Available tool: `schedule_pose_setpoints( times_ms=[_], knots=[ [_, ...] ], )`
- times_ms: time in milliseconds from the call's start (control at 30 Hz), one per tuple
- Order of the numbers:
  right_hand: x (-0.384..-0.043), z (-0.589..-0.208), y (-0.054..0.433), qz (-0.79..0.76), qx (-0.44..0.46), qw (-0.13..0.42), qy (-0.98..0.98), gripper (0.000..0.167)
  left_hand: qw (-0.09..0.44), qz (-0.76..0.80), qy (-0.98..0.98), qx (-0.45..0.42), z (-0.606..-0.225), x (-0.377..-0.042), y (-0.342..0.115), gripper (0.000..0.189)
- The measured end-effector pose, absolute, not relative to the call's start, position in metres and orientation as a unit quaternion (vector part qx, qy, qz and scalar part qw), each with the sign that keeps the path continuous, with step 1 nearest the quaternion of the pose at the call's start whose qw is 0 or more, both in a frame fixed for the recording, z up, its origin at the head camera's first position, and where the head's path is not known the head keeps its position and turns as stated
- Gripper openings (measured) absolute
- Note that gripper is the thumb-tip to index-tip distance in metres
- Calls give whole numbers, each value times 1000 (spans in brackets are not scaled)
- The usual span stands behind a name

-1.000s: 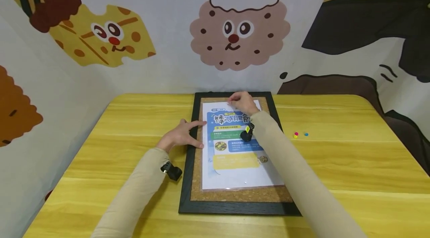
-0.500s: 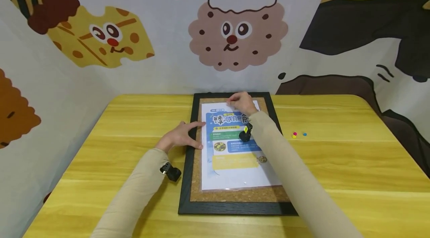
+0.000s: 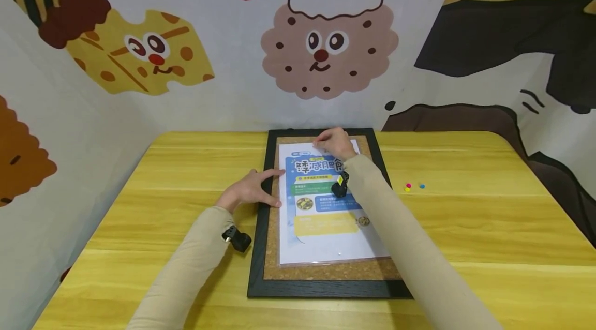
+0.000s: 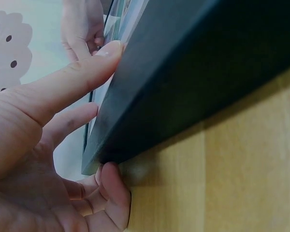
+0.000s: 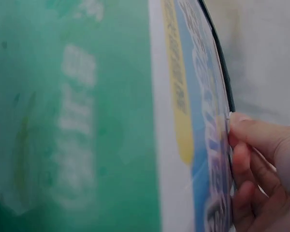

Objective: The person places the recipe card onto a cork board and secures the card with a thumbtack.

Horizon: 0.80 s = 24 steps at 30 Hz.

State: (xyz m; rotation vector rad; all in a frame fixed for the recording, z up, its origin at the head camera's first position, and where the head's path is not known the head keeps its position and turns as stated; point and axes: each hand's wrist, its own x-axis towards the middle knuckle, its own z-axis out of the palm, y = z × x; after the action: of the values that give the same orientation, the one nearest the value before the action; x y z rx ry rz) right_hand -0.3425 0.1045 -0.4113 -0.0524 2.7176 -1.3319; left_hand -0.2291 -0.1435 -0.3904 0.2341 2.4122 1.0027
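Observation:
A printed poster in a clear sleeve lies on a cork board with a black frame. My left hand spreads thumb and forefinger across the frame's left side, their tips on the poster's left edge. In the left wrist view, its other fingers bend against the frame's outer side. At the poster's top edge, my right hand pinches a small white push pin, mostly hidden by the fingertips. A tiny pale pin shows near the poster's bottom edge.
Pink, yellow and blue pins lie on the wooden table, right of the board. Behind the table's back edge rises a wall with cartoon prints. Small black cameras sit on both wrists.
The view has shifted slightly. Both hands keep nearly the same places on the poster, the right one still at its top edge.

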Motion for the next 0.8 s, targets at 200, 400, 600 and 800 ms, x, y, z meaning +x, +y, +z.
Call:
schedule_pose_setpoints(
  times_ms=[200, 400, 600, 800],
  knots=[
    [-343, -411, 102, -431, -21, 56, 900, 9, 258, 366, 890, 91, -390, -229, -144, 88],
    [-341, -412, 102, -429, -18, 53, 901, 10, 257, 362, 892, 89, -390, -228, -144, 88],
    [-339, -413, 106, -432, -31, 52, 900, 10, 256, 361, 892, 91, -393, -228, -143, 88],
    [-338, -410, 110, -427, -74, 45, 900, 14, 255, 363, 891, 96, -393, -229, -144, 89]
  ],
)
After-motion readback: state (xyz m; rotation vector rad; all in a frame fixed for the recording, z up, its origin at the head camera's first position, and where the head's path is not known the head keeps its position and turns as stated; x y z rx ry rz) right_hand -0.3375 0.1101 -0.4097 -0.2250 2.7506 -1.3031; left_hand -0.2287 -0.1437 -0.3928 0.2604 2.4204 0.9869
